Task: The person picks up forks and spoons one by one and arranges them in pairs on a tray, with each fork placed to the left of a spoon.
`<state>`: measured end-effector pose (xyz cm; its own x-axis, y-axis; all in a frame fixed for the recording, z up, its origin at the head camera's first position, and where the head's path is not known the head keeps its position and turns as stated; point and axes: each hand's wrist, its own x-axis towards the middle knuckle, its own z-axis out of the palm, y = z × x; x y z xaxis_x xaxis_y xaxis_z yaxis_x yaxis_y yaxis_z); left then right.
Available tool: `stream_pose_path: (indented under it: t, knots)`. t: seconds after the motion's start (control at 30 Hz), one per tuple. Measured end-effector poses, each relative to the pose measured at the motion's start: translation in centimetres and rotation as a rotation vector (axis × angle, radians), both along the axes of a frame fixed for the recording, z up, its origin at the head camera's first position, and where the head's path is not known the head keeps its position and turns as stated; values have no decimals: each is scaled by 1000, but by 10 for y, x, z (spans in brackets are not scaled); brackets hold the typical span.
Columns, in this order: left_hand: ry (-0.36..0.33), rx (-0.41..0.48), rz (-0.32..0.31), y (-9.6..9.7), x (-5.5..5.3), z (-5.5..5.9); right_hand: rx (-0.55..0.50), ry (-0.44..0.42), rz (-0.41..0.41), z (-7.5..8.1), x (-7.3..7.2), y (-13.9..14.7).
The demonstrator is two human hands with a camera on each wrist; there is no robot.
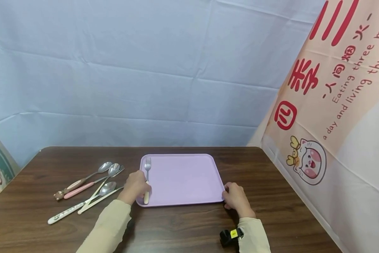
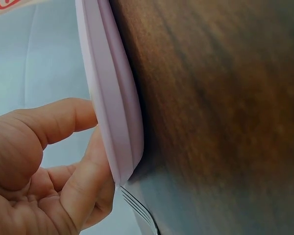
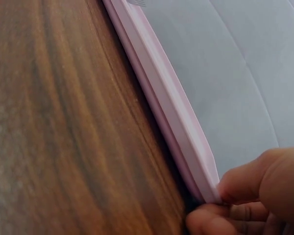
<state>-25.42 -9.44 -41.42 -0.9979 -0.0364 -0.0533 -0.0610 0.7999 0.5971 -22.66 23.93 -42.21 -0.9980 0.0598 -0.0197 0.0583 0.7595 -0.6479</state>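
A pale purple tray [image 1: 186, 179] lies on the table. Along its left side is a fork [image 1: 147, 165] with a cream handle, tines pointing away from me. My left hand [image 1: 135, 186] reaches over the tray's left rim, its fingers pinching the fork's handle. In the left wrist view, the thumb and finger ends of the left hand [image 2: 63, 166] come together behind the tray rim [image 2: 112, 98], which hides the handle. At the near right corner, my right hand [image 1: 237, 199] grips the tray. The right wrist view shows the thumb over the rim [image 3: 171, 112] and curled fingers beneath.
Left of the tray, a pink-handled spoon [image 1: 78, 190], a bear-handled spoon [image 1: 75, 184] and a white-handled spoon [image 1: 66, 212] lie overlapping with forks. One fork's tines [image 2: 137, 205] show below the tray rim. A pale cloth [image 1: 129, 88] hangs behind the table [image 1: 183, 228].
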Motion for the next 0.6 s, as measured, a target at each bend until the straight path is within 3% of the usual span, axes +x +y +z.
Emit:
stream_pose_path:
  t: [0.6]
  knots:
    - [30,42,-16,-7,6,2,-16,-14,31,1,1,-4]
